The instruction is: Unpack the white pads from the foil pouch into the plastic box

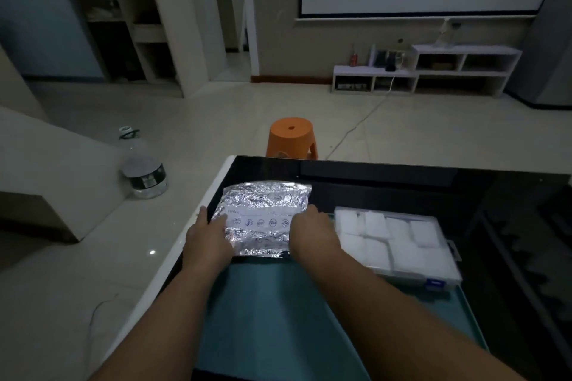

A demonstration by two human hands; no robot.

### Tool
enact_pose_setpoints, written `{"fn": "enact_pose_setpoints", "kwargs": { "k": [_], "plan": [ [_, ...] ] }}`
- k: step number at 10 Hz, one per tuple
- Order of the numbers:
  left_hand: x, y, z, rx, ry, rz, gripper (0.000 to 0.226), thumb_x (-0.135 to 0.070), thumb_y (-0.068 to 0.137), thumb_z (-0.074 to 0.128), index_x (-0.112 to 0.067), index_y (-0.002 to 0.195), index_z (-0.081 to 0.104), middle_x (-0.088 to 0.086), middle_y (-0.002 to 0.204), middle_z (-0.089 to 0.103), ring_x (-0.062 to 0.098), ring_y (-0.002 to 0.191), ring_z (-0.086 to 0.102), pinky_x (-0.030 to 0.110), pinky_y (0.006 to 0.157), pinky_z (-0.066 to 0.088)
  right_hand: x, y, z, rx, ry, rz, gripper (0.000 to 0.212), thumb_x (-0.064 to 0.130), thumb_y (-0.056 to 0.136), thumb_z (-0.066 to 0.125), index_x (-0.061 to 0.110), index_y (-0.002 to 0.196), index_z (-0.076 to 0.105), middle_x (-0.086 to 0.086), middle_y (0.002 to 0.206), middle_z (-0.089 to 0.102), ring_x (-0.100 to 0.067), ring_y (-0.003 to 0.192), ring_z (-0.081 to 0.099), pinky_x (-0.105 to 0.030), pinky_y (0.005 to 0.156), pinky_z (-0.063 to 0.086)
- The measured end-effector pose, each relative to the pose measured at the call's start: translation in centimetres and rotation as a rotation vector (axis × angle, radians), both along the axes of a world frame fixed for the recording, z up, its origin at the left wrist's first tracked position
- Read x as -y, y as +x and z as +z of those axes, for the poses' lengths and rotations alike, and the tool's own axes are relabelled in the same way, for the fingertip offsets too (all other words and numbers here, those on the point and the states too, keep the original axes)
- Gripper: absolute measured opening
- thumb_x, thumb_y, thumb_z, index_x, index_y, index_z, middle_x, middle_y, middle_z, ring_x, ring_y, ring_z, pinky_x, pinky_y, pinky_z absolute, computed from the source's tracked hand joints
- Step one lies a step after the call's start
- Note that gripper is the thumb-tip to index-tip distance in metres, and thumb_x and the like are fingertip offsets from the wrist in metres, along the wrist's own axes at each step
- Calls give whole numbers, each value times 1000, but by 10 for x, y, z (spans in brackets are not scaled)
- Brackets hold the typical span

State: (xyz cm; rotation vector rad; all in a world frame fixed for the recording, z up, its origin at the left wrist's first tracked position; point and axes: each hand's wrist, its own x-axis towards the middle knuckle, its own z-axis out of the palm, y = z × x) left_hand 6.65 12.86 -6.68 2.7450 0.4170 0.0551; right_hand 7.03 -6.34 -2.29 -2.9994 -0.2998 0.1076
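The left hand (210,237) rests on the left edge of the foil pouch (263,213), thumb on top; whether it grips cannot be told. The pouch lies flat on the dark table (387,182). The right hand (312,230) covers the pouch's right edge, its fingers hidden and its grip undetermined. Just beside it, the plastic box (433,280) holds white pads (399,232).
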Motion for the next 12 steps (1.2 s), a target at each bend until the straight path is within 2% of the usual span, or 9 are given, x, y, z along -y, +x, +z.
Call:
{"fn": "enact_pose_setpoints", "kwargs": {
  "k": [1,2,3,4,7,9,10,11,12],
  "plan": [
    [8,-6,1,66,158,-43,45,-34,89,59,-27,133,53,5,161,17,28,144,22,45,110,32,-4,-5,-10,107,-74,60,22,7,86,52,9,106,64,-12,117,54,-31,107,49,-36,81,36],
    [23,-3,10,184,139,-150,44,-29,93,51,-29,137,54,1,157,29,21,144,26,38,112,26,-8,-8,-22,118,-39,128,28,17,88,49,11,111,63,-9,114,58,-30,110,52,-39,86,37],
    [34,-1,6,38,284,-295,51,-38,97,37,-32,148,34,1,161,17,22,148,15,43,118,15,-13,-9,-39,-27,-9,103,47,27,93,44,8,136,46,-14,144,42,-32,134,36,-43,108,29],
    [33,-3,-6,-157,361,-315,58,-39,101,27,-25,154,12,1,163,4,25,149,4,51,118,6,-14,-11,-48,-142,50,65,63,33,98,35,7,153,18,-13,162,12,-30,149,11,-45,121,13],
    [30,-8,-19,-174,327,-304,56,-36,102,22,-19,154,10,-1,163,2,23,150,-1,53,119,2,-12,-23,-58,-124,75,61,66,39,102,26,7,156,5,-11,164,-2,-26,151,-4,-46,122,1],
    [26,-5,-14,-128,307,-292,47,-30,102,29,-21,148,27,-5,161,15,20,149,7,53,117,7,-15,-22,-50,-79,117,88,61,35,103,24,8,156,10,-7,165,0,-23,151,-3,-43,121,-1],
    [28,-6,-8,-107,311,-279,47,-31,102,31,-22,148,28,-5,161,17,20,149,8,54,118,8,-12,-24,-42,-31,183,124,56,30,103,28,8,153,20,-8,164,11,-23,151,4,-41,121,4],
    [35,-8,3,-52,278,-274,50,-32,102,32,-26,151,24,-5,161,16,19,149,8,52,118,8,0,-29,-34,33,240,146,48,26,100,34,6,143,38,-12,154,32,-26,144,24,-39,117,19],
    [42,-7,13,5,164,-258,48,-35,101,35,-29,149,31,-4,160,21,18,148,15,46,118,15,16,-31,-32,89,300,116,36,23,97,39,8,127,52,-11,132,52,-27,124,44,-39,104,37]
  ]
}}
